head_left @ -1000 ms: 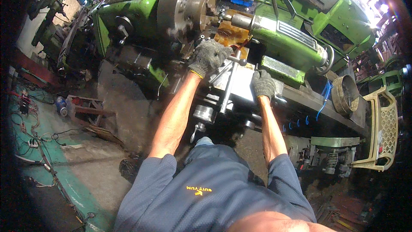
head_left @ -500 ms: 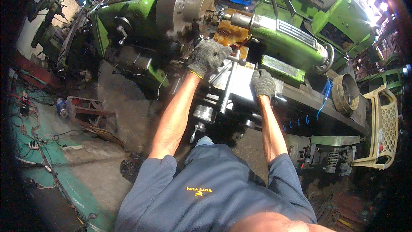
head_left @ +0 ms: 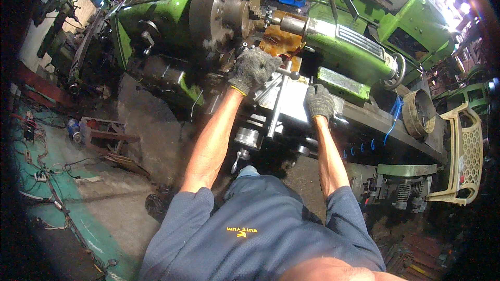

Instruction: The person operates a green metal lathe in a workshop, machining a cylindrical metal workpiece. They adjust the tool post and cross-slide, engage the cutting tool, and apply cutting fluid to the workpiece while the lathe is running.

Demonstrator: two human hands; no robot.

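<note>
Both my hands wear grey knit gloves at the carriage of a green metal lathe point(head_left: 156, 13). My left hand point(head_left: 252, 70) is closed in a fist beside the tool post area; what its fingers grip is hidden. Just to its right, a metal T-handle point(head_left: 279, 101) slants down over the carriage. My right hand point(head_left: 319, 101) is curled at the right side of the bright carriage plate point(head_left: 297, 99), its grip also hidden. Beyond my hands, the large round chuck point(head_left: 216, 10) faces the tailstock point(head_left: 338, 41). An orange-brown stained plate point(head_left: 278, 39) lies between them.
A handwheel point(head_left: 398, 70) sits at the tailstock's right end. On the bed's right part stand a round metal ring point(head_left: 418, 114) and a coiled blue hose point(head_left: 396, 112). A beige grille panel point(head_left: 461, 156) leans beyond. Cables point(head_left: 54, 198) run over the floor at left.
The chuck's jaws show at a different angle, so the chuck has turned. Both hands and the T-handle keep practically the same places.
</note>
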